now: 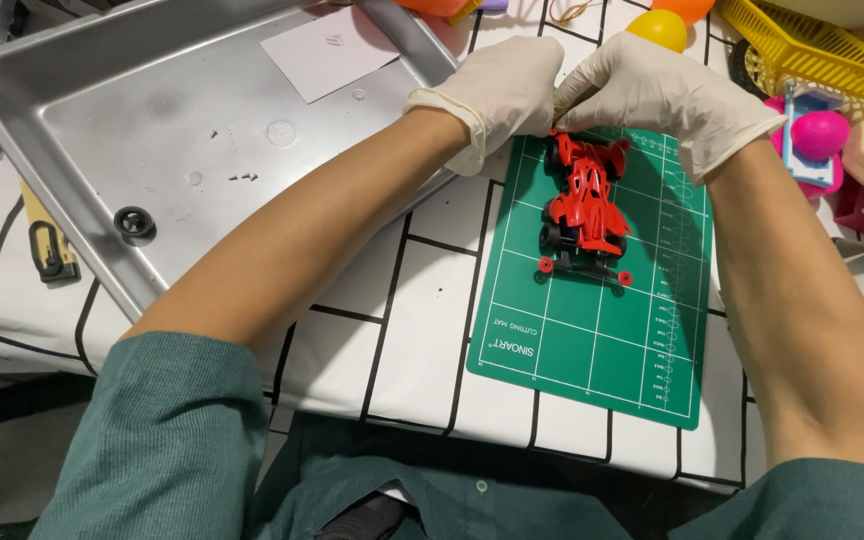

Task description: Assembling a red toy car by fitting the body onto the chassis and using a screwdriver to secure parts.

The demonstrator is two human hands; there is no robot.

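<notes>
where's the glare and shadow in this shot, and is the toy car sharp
Head view: soft glare washes the metal tray; both forearms cast shadows on the green cutting mat; the red toy car is sharp; the left hand and right hand look slightly overexposed.

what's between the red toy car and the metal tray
In the head view, the gloved left hand and forearm cross between the red toy car and the metal tray.

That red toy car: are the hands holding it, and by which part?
Both gloved hands, left hand and right hand, meet at the red toy car's far end; the exact grip is hidden.
</notes>
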